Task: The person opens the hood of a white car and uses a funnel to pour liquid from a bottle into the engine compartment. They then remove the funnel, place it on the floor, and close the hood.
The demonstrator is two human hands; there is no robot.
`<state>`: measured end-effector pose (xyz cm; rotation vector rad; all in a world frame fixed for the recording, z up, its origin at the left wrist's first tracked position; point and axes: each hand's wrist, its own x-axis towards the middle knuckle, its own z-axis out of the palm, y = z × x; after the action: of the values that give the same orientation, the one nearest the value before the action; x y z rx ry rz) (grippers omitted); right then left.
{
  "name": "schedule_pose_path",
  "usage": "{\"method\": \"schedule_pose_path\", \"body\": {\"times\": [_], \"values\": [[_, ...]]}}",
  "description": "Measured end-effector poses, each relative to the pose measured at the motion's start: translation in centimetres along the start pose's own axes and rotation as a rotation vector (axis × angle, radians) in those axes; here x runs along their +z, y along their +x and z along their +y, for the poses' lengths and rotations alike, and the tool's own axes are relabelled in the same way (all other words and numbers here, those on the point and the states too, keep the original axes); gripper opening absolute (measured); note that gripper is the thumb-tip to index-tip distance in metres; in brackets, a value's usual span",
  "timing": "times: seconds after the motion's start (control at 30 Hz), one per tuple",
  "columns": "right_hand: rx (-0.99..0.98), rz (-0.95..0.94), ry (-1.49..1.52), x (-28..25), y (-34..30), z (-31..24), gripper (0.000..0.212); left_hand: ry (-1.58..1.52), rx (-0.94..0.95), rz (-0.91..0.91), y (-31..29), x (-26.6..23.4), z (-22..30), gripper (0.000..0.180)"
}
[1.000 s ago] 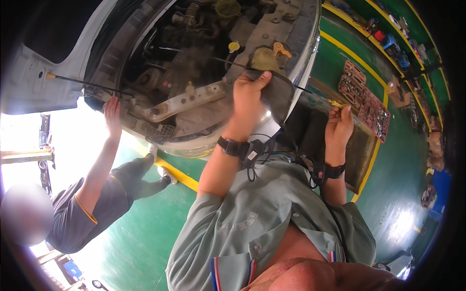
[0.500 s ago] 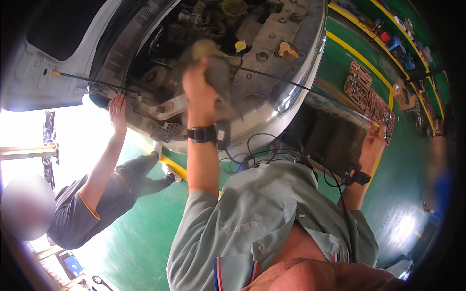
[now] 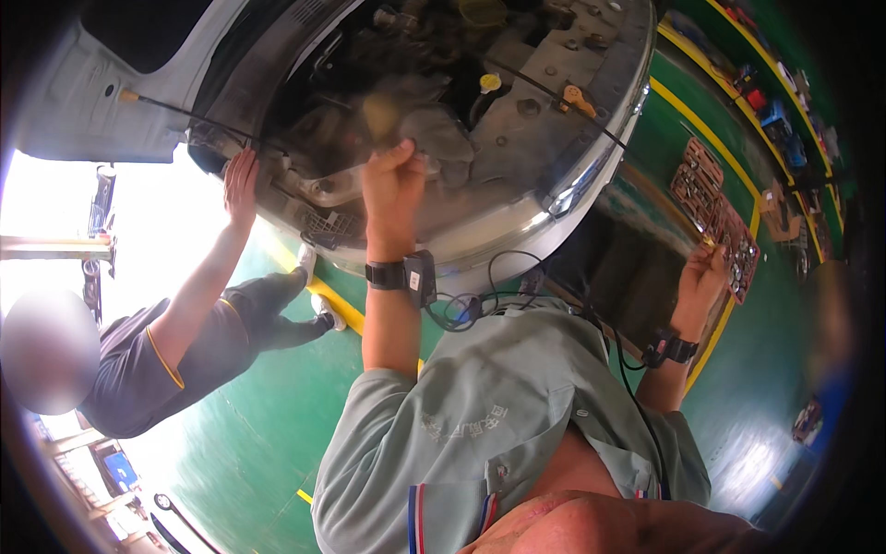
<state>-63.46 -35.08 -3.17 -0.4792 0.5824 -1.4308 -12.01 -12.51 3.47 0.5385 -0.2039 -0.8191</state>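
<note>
Over the near side of a car's engine bay point(image 3: 277, 198), my left hand point(image 3: 395, 189) is raised with thumb and fingers pinched together. A blurred yellowish patch shows just beyond its fingertips; what it holds, if anything, I cannot make out. Out to the right, my right hand point(image 3: 703, 277) is closed, its fingertips on the small yellow end of a long thin rod point(image 3: 591, 118). The rod slants from over the engine bay past the chrome-edged front. Ahead of the left hand is a yellow cap point(image 3: 490, 84), and farther right an orange part point(image 3: 578, 100).
A co-worker's hand point(image 3: 241, 183) touches the left corner of the bay, by a dark rod point(image 3: 175, 111) with a yellow tip. An open tool case point(image 3: 738, 245) lies beyond my right hand. Shelving point(image 3: 771, 115) stands far right. Black cables point(image 3: 480, 300) hang between me and the bumper.
The whole view has shifted, moving the car rightward in it. My left hand has drawn slightly back toward me, its fingers now clearer. My right hand keeps its hold on the rod's end.
</note>
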Motion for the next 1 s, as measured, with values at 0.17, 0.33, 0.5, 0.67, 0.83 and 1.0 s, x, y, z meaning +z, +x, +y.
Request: {"method": "schedule_pose_path", "body": {"times": [0.17, 0.33, 0.5, 0.67, 0.83, 1.0], "values": [[0.181, 0.032, 0.016, 5.3, -1.2, 5.2, 0.013, -0.067, -0.038, -0.001, -2.6, -0.6, -0.5, 0.015], [0.281, -0.051, -0.052, 9.7, -3.0, 10.6, 0.015, 0.002, -0.009, -0.068, -5.5, 4.3, -1.4, 0.027], [0.213, -0.082, -0.184, 14.1, -5.5, 12.5, 0.016, 0.227, -0.062, -0.070, -7.0, 4.0, -2.8, 0.032], [0.185, -0.139, -0.232, 14.8, -6.9, 12.4, 0.016, 0.261, 0.034, -0.002, -7.0, 4.5, -4.3, 0.029], [0.199, -0.085, -0.230, 13.4, -7.0, 11.8, 0.017, 0.408, 0.063, 0.078, -7.5, 4.8, -5.1, 0.025], [0.189, -0.080, -0.274, 12.7, -6.6, 10.7, 0.018, 0.365, 0.036, 0.089, -7.5, 5.1, -6.1, 0.021]]}}
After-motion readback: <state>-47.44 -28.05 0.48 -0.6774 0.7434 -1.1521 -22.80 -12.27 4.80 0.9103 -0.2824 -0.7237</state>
